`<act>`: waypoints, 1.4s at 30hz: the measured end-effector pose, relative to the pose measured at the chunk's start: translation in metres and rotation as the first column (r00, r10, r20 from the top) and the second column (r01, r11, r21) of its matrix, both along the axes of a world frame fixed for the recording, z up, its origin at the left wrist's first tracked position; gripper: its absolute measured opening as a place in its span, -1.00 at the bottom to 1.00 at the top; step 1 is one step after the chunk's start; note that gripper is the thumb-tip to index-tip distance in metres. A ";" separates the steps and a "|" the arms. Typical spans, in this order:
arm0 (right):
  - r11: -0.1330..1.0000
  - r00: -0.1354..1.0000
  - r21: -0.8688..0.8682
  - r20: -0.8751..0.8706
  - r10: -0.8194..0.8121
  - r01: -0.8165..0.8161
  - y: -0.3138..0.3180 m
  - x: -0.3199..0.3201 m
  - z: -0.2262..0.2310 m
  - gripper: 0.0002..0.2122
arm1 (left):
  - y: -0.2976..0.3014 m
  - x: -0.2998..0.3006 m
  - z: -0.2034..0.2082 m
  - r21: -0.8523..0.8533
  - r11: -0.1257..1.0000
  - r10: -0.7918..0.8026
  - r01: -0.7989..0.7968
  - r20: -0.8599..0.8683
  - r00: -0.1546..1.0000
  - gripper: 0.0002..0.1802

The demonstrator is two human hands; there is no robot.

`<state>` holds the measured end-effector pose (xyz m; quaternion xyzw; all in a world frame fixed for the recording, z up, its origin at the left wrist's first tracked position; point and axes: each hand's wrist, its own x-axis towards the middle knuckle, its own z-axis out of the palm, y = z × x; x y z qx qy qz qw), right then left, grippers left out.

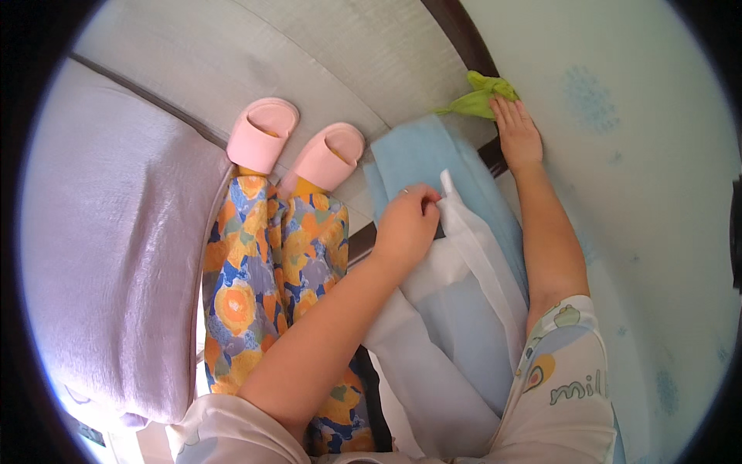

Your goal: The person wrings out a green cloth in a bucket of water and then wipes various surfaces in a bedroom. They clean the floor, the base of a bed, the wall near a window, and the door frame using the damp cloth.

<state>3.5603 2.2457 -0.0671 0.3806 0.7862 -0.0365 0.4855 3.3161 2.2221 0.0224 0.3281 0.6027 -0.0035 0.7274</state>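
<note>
My left hand [406, 224] is closed on the edge of a sheer white curtain [471, 309], its fingers pinched together near the top of the fabric. A light blue curtain [440, 162] hangs beside and beneath the white one. Farther off to the right, my right hand [518, 138] presses a bright green cloth [479, 97] against the dark baseboard [468, 42] where the wall meets the floor. Its fingers lie over the cloth, and part of the cloth spreads out beyond them to the left.
Pale wall [618, 155] with blue patterned marks rises close along the right. A lilac-covered bed or seat [116, 247] stands at the left. My feet in pink slippers [263, 135] rest on the grey floor [332, 46], below patterned trousers [239, 294].
</note>
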 end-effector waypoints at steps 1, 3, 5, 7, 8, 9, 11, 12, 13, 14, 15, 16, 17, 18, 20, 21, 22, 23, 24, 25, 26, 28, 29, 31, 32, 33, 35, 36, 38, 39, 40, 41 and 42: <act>1.000 0.998 -0.011 0.060 -0.022 0.023 -0.008 0.005 0.005 -0.54 | 0.007 0.001 0.000 -0.095 0.995 0.043 -0.044 -0.022 0.999 -0.84; 0.976 0.970 -0.155 0.212 -0.116 0.151 -0.051 0.019 0.015 -0.55 | -0.006 -0.003 -0.007 -0.043 0.995 0.087 -0.089 -0.043 0.995 -0.83; 0.957 0.950 -0.186 0.264 -0.168 0.221 -0.077 0.033 0.025 -0.56 | -0.011 0.001 -0.009 -0.004 0.995 0.096 -0.096 -0.054 0.994 -0.82; 0.961 0.954 -0.135 0.213 -0.211 0.243 -0.096 0.033 0.034 -0.58 | -0.010 -0.001 -0.010 0.009 0.999 0.046 -0.045 -0.054 0.998 -0.82; 0.957 0.956 -0.115 0.157 -0.247 0.266 -0.101 0.032 0.033 -0.60 | -0.009 -0.003 -0.010 -0.007 0.997 0.073 -0.074 -0.040 0.997 -0.83; 0.952 0.954 -0.091 0.100 -0.282 0.291 -0.103 0.034 0.030 -0.61 | -0.004 -0.003 -0.009 -0.018 0.995 0.100 -0.101 -0.025 0.995 -0.85; 0.924 0.925 -0.034 0.030 -0.380 0.381 -0.114 0.035 0.024 -0.65 | 0.000 -0.003 -0.006 -0.068 0.991 0.118 -0.118 -0.014 0.993 -0.87; 0.894 0.894 -0.004 0.014 -0.448 0.448 -0.124 0.027 0.019 -0.67 | 0.000 -0.005 -0.005 -0.106 0.989 0.101 -0.103 -0.021 0.995 -0.87; 0.858 0.858 0.026 -0.004 -0.513 0.513 -0.131 0.022 0.014 -0.68 | 0.000 -0.007 -0.005 -0.144 0.986 0.084 -0.087 -0.028 0.996 -0.87; 0.811 0.810 0.025 0.026 -0.586 0.585 -0.136 0.019 0.009 -0.69 | 0.001 -0.008 -0.005 -0.132 0.989 0.059 -0.064 -0.039 0.997 -0.87; 0.756 0.755 0.025 0.055 -0.654 0.654 -0.135 0.011 0.005 -0.71 | 0.002 -0.010 -0.004 -0.120 0.992 0.033 -0.039 -0.051 0.998 -0.87; 0.699 0.695 0.031 0.086 -0.714 0.714 -0.131 0.002 0.002 -0.72 | 0.003 -0.014 -0.006 -0.107 0.994 0.011 -0.017 -0.059 0.998 -0.87; 0.593 0.589 -0.003 0.118 -0.799 0.805 -0.123 -0.004 -0.001 -0.72 | 0.004 -0.020 -0.012 -0.060 0.998 -0.025 0.021 -0.068 0.997 -0.85; 0.479 0.479 -0.041 0.164 -0.863 0.877 -0.112 -0.009 0.005 -0.73 | 0.003 -0.025 -0.013 -0.025 0.998 -0.055 0.053 -0.080 0.995 -0.83; 0.240 0.256 -0.141 0.107 -0.961 0.960 -0.115 -0.001 -0.001 -0.73 | 0.000 -0.040 -0.009 0.018 0.992 -0.122 0.124 -0.090 0.988 -0.81; 0.113 0.119 -0.205 0.015 -0.993 0.972 -0.142 0.017 -0.007 -0.73 | 0.001 -0.045 -0.002 0.026 0.984 -0.176 0.178 -0.070 0.982 -0.80; 0.007 -0.017 -0.303 -0.076 -0.997 0.953 -0.135 0.013 -0.007 -0.73 | 0.007 -0.054 0.003 0.038 0.975 -0.216 0.220 -0.079 0.973 -0.80; -0.071 -0.080 -0.292 -0.020 -0.997 0.954 -0.132 0.007 -0.004 -0.71 | 0.011 -0.063 0.014 0.045 0.970 -0.238 0.239 -0.030 0.971 -0.80; -0.062 -0.086 -0.294 -0.071 -0.994 0.954 -0.118 -0.001 -0.002 -0.71 | 0.018 -0.072 0.033 0.057 0.964 -0.261 0.259 0.018 0.965 -0.80; -0.055 -0.095 -0.295 -0.121 -0.988 0.954 -0.107 -0.007 0.001 -0.72 | 0.027 -0.077 0.056 0.069 0.957 -0.285 0.281 0.065 0.956 -0.80; -0.051 -0.106 -0.298 -0.170 -0.980 0.953 -0.096 -0.014 0.006 -0.72 | 0.042 -0.081 0.083 0.101 0.949 -0.304 0.298 0.048 0.951 -0.79; -0.077 -0.158 -0.427 -0.157 -0.975 0.901 -0.050 -0.020 0.014 -0.73 | 0.052 -0.089 0.132 0.294 0.914 -0.304 0.278 0.046 0.952 -0.75; 0.012 -0.080 -0.439 -0.191 -0.978 0.898 -0.031 -0.030 0.008 -0.74 | 0.043 -0.100 0.148 0.452 0.860 -0.289 0.237 0.048 0.956 -0.73; 0.114 0.005 -0.497 -0.214 -0.977 0.860 0.033 -0.072 0.030 -0.76 | 0.023 -0.116 0.198 0.554 0.806 -0.234 0.208 -0.024 0.972 -0.70; -0.018 -0.123 -0.534 -0.163 -0.979 0.846 0.063 -0.089 0.041 -0.76 | 0.012 -0.121 0.220 0.627 0.744 -0.263 0.230 -0.042 0.964 -0.66; 0.087 -0.063 -0.553 -0.245 -0.967 0.828 0.077 -0.092 0.040 -0.76 | 0.004 -0.123 0.241 0.647 0.731 -0.274 0.215 -0.010 0.962 -0.69; 0.225 -0.020 -0.561 -0.397 -0.918 0.796 0.118 -0.124 0.059 -0.76 | 0.000 -0.119 0.259 0.685 0.710 -0.285 0.161 0.071 0.956 -0.71; 0.136 -0.172 -0.606 -0.422 -0.890 0.784 0.128 -0.136 0.056 -0.76 | -0.007 -0.116 0.254 0.706 0.695 -0.310 0.134 0.127 0.942 -0.71; -0.022 -0.442 -0.703 -0.422 -0.792 0.711 0.147 -0.152 0.064 -0.75 | -0.016 -0.101 0.261 0.665 0.730 -0.399 0.159 0.225 0.889 -0.69; -0.179 -0.651 -0.841 -0.242 -0.720 0.511 0.149 -0.157 0.065 -0.71 | -0.021 -0.096 0.253 0.614 0.757 -0.468 0.224 0.271 0.841 -0.67; -0.302 -0.800 -0.915 -0.036 -0.599 0.267 0.153 -0.156 0.069 -0.66 | -0.028 -0.089 0.247 0.566 0.770 -0.537 0.295 0.325 0.778 -0.65; -0.375 -0.876 -0.927 0.187 -0.446 -0.007 0.155 -0.158 0.074 -0.61 | -0.045 -0.083 0.242 0.498 0.802 -0.551 0.329 0.407 0.729 -0.55; -0.556 -0.993 -0.827 0.020 0.118 -0.083 0.160 -0.206 0.101 -0.77 | -0.058 -0.076 0.230 0.362 0.845 -0.531 0.394 0.475 0.702 -0.53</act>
